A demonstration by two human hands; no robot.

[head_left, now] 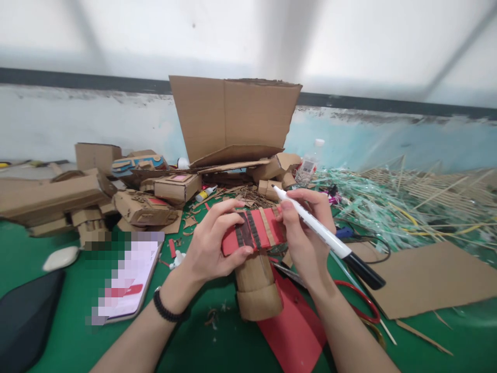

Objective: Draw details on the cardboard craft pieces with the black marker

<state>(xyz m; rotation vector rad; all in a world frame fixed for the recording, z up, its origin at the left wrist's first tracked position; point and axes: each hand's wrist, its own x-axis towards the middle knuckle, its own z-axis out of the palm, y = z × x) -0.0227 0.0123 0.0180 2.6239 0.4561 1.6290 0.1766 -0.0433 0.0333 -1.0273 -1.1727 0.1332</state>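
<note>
Between my hands is a hammer-shaped cardboard model (259, 290); its head is covered in red with dark and bare brown stripes, and a round brown handle points toward me. My left hand (212, 241) grips the head's left end, thumb below and fingers over the top. In my right hand (308, 235) is a white marker (316, 230), uncapped, its black tip pointing up and left and its black cap on the rear end. The right fingers are also close to the head's right end; whether they touch it I cannot tell. Below the model lies red paper (291, 326).
Scissors with red handles (359, 300) lie beside my right forearm. A phone (132, 280) and cardboard models (58, 202) are on the left. A large cardboard sheet (236, 114) stands behind, near a plastic bottle (308, 166). Flat cardboard (435, 280) and tangled green strips (373, 207) are on the right.
</note>
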